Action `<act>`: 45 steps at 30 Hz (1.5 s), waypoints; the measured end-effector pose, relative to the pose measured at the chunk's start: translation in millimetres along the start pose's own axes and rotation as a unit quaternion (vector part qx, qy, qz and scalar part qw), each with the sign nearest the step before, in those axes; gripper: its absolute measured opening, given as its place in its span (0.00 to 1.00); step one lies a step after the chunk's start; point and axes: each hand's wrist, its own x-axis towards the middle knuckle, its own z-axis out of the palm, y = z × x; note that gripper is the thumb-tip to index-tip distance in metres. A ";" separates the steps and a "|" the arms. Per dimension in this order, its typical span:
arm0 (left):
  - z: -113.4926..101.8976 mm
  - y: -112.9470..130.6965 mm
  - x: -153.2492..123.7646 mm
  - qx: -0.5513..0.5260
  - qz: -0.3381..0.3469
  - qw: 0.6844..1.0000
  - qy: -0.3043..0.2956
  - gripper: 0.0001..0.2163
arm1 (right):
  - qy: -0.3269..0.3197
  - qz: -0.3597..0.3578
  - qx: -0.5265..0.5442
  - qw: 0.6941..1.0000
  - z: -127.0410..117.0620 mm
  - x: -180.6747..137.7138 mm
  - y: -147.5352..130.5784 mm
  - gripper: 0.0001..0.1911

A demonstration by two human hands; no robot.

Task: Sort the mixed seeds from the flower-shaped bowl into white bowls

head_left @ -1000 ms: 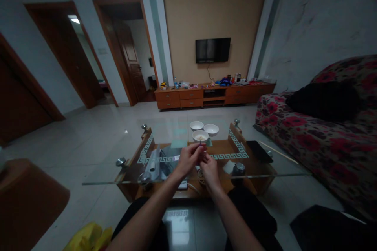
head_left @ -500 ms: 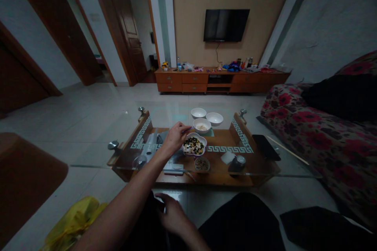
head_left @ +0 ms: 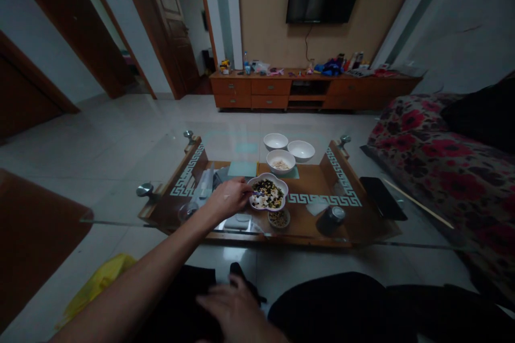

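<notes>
From the lower left my left hand (head_left: 231,194) reaches over the glass table. Its fingers are closed on a thin spoon (head_left: 258,193), whose tip is in a white flower-shaped bowl (head_left: 285,188). Dark, yellow and white pieces of food (head_left: 269,193) fill that bowl. Just behind it stands a white bowl (head_left: 281,169) with a little pale food in it, and two more white bowls (head_left: 276,142) stand farther back. A small bowl (head_left: 278,218) of mixed bits appears in front. My right hand (head_left: 235,308) is low over my lap, blurred, fingers apart, with nothing seen in it.
A dark can (head_left: 333,218) stands on the right of the glass table (head_left: 225,142). Farther right lie a black tablet-like slab (head_left: 382,198) and a pale stick (head_left: 418,203). A yellow bag (head_left: 96,286) is on the floor at left, a flowered sofa (head_left: 422,144) at right.
My left hand has brought the spoon from the rear white bowl down into the flower-shaped bowl. My right hand has shifted and its fingers have spread. The view has tilted down.
</notes>
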 end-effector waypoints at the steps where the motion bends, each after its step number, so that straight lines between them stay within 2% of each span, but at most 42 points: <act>1: 0.1 1.9 0.1 0.008 -0.001 1.000 -0.009 0.11 | 0.050 0.001 0.003 0.999 -42.6 10.0 6.1 0.51; 3: -0.4 5.3 -0.4 0.019 -0.002 1.000 -0.020 0.12 | 0.170 0.002 -0.016 0.985 -125.3 31.1 28.1 0.30; 5: -1.1 8.1 -1.3 0.027 -0.006 0.999 -0.024 0.12 | 0.261 0.008 -0.063 0.963 -188.2 48.0 61.8 0.20; 6: -1.1 9.0 -1.7 0.030 -0.011 0.999 -0.024 0.12 | 0.282 0.028 -0.086 0.955 -208.9 53.5 81.0 0.19; 8: 0.0 9.9 -2.3 0.029 -0.026 0.999 -0.021 0.13 | 0.268 0.093 -0.090 0.955 -229.6 57.4 117.4 0.35; 10: 2.4 9.8 -2.0 0.023 -0.040 0.999 -0.018 0.13 | 0.222 0.154 -0.071 0.960 -230.7 54.2 143.4 0.50; 12: 5.1 9.1 -1.1 0.014 -0.049 0.999 -0.014 0.13 | 0.163 0.183 -0.046 0.968 -224.0 48.9 155.1 0.60; 16: 6.6 9.1 -0.1 0.010 -0.066 0.998 -0.010 0.14 | 0.091 0.189 -0.044 0.977 -215.4 45.7 151.3 0.69; 24: 0.6 16.3 -4.0 0.031 -0.104 0.994 -0.023 0.14 | 0.100 0.182 -0.078 0.975 -213.6 46.9 150.8 0.67; 34: 4.7 26.9 -1.8 0.066 -0.096 0.993 -0.008 0.15 | 0.084 0.178 -0.099 0.975 -214.7 45.9 148.2 0.63; 38: 5.1 29.9 1.3 0.054 -0.111 0.992 -0.029 0.15 | 0.081 0.178 -0.100 0.976 -214.9 46.0 148.0 0.62; 45: 9.0 21.3 6.1 0.001 -0.113 0.993 -0.012 0.14 | 0.081 0.178 -0.104 0.975 -214.2 45.4 148.3 0.62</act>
